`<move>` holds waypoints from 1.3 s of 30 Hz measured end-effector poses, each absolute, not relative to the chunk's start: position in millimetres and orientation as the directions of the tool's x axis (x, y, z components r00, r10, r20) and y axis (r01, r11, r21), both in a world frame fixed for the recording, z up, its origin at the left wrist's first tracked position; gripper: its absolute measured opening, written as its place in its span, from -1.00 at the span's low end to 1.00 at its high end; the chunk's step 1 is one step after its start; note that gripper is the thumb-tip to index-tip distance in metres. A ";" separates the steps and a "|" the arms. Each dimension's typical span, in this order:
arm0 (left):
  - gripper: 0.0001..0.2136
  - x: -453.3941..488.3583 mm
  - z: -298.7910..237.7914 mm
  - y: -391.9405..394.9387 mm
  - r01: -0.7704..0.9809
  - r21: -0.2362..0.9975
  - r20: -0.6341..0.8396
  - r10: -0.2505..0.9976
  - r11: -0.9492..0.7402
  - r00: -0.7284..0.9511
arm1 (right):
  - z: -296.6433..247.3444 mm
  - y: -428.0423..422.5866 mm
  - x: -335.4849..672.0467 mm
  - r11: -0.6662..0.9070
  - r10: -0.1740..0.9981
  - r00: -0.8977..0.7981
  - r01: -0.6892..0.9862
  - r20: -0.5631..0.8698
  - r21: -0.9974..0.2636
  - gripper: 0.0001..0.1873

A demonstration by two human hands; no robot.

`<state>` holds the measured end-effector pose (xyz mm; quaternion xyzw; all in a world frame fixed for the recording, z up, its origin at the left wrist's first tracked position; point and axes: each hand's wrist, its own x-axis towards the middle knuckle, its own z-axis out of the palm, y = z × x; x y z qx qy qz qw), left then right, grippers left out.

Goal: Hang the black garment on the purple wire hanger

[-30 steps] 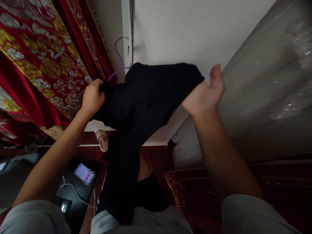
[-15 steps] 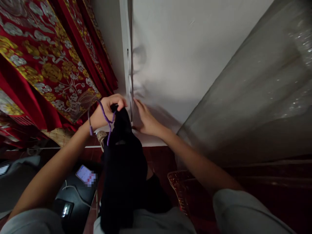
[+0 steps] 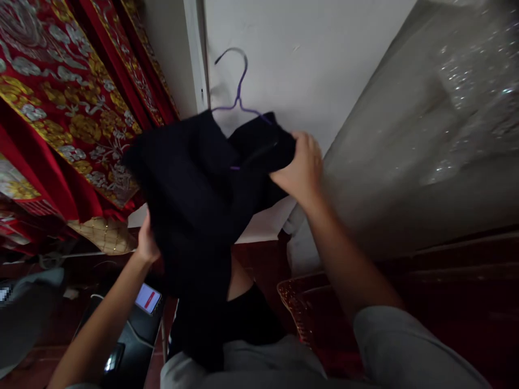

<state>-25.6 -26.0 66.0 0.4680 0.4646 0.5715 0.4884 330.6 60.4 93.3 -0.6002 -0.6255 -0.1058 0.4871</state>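
Note:
A black shirt (image 3: 190, 189) with a collar is spread in front of me on a purple wire hanger (image 3: 239, 102). The hanger's hook sticks up out of the neck opening, and one of its arms shows inside the collar. At the shirt's right shoulder, my right hand (image 3: 302, 167) is closed on the cloth, thumb in front. Lower down, my left hand (image 3: 148, 241) holds the shirt's left side edge; its fingers are partly hidden behind the fabric. The shirt's lower part hangs down towards my lap.
Behind the shirt stands a white panel (image 3: 308, 70) with a vertical edge. Red embroidered curtains (image 3: 89, 124) hang at left, plastic-wrapped goods (image 3: 385, 162) at right. A lit phone (image 3: 147, 299) lies on a black surface (image 3: 138, 329) at lower left, beside a white cable.
The bunched shirt is now raised and spread open on the hanger, whose hook points up. My right hand has left the white panel and grips the shoulder; my left hand has moved down and left.

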 end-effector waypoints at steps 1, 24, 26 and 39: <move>-0.37 -24.7 56.5 -28.8 -0.168 0.985 0.013 0.996 -0.027 -0.083 | 107.0 61.2 332.7 0.236 0.658 0.205 0.858 0.725 -0.457 -0.33; -0.61 11.6 -5.4 -83.6 -0.262 0.965 -0.098 0.901 -0.018 -0.422 | 118.4 31.3 329.1 0.110 0.774 0.226 0.872 0.591 -0.476 -0.28; -0.62 11.4 -0.2 -82.7 -0.258 0.964 -0.064 0.895 -0.058 -0.441 | 124.8 43.0 324.3 0.115 0.785 0.202 0.882 0.585 -0.458 -0.25; -0.88 5.4 -8.7 -100.6 -0.258 0.966 -0.116 0.845 -0.027 -0.522 | 63.6 -11.6 270.4 0.382 0.617 0.473 0.519 0.629 -0.764 -0.39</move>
